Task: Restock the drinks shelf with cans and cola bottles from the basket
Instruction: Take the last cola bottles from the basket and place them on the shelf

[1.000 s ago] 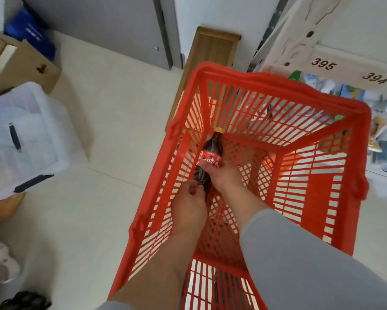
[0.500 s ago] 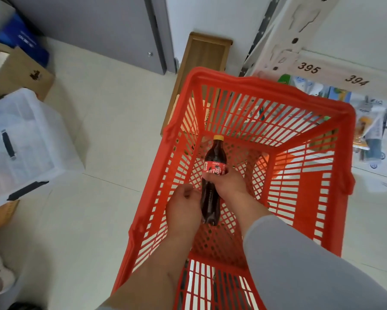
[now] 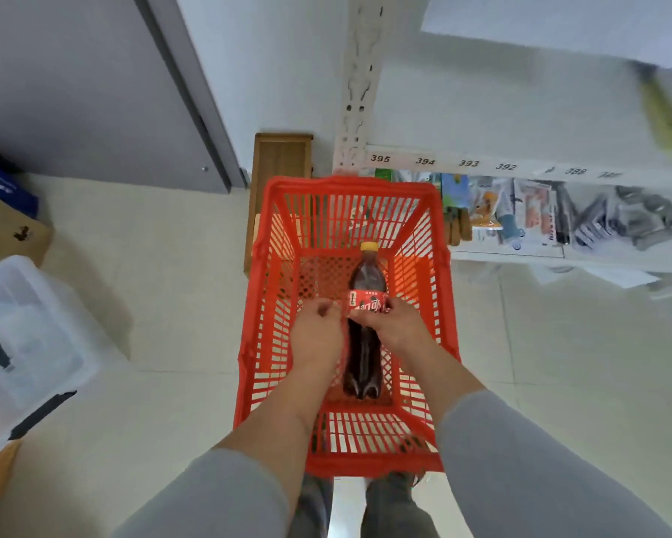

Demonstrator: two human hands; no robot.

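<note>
Pale tiled floor [image 3: 179, 289] under me, cola bottle [image 3: 365, 335] lifted inside the red basket [image 3: 350, 186], my right hand [image 3: 398, 324] gripping its label, left hand [image 3: 319, 335] curled against its left side, numbered shelf [image 3: 482, 163] far right.

Shelf edge [image 3: 443, 161] reads 395, 394, 393, 392.

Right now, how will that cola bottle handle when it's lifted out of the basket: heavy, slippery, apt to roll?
The cola bottle looks full of dark liquid, so probably heavy for its size and bottom-weighted. Its smooth round body would likely roll if laid on the red basket's floor. Both the left hand and right hand grip at the label, suggesting the plastic may be slick.
</note>
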